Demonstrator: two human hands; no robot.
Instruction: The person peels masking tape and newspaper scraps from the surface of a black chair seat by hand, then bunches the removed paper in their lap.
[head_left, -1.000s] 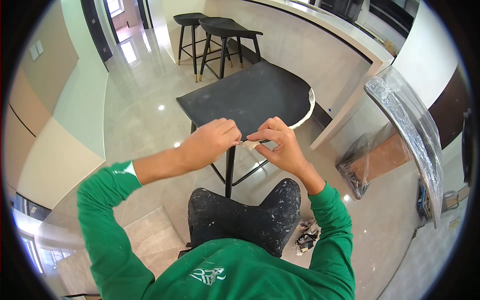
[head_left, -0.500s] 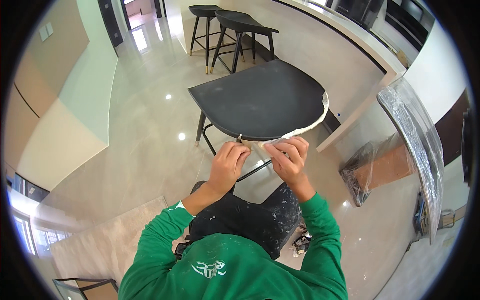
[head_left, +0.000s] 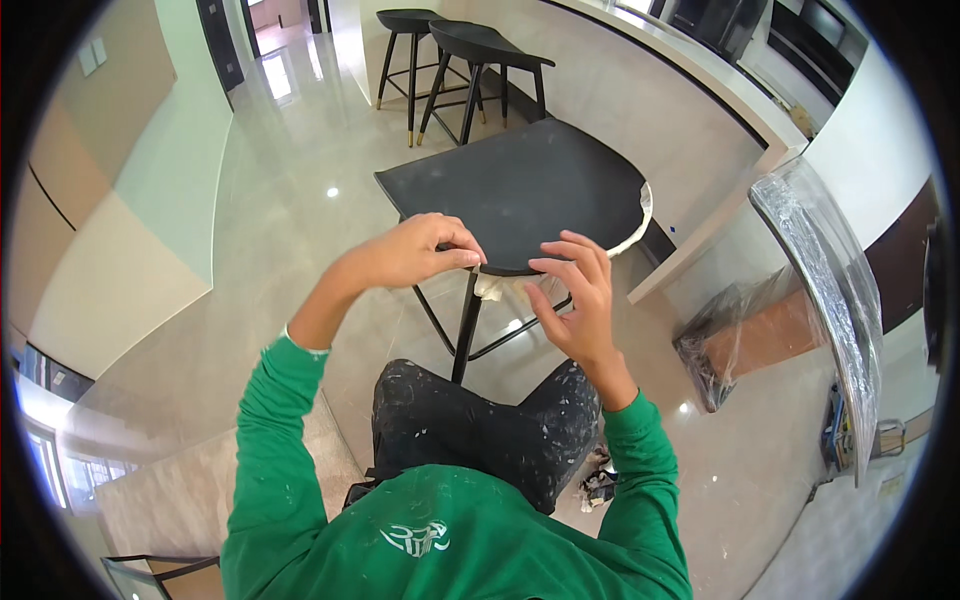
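Observation:
A black stool point(head_left: 520, 190) with a curved seat stands in front of my knees. Cream masking tape point(head_left: 632, 240) follows the seat's rim from its right side to the front, where a loose, crumpled part hangs below the edge. My left hand point(head_left: 415, 250) is over the front rim, its thumb and forefinger pinched at the tape's left end; the tiny piece between them is hard to make out. To the right, my right hand point(head_left: 585, 305) is raised just off the front edge, fingers apart and holding nothing, hiding part of the tape.
Two more black stools point(head_left: 490, 45) stand beyond, by a pale counter point(head_left: 650, 85). At right are a plastic-wrapped curved panel point(head_left: 830, 290) and a wrapped brown item point(head_left: 760, 335). A beige board point(head_left: 240, 490) lies on the floor at lower left.
My left hand has risen from below the rim to above it, its forearm swinging left. My right hand has let go of the tape and spread its fingers.

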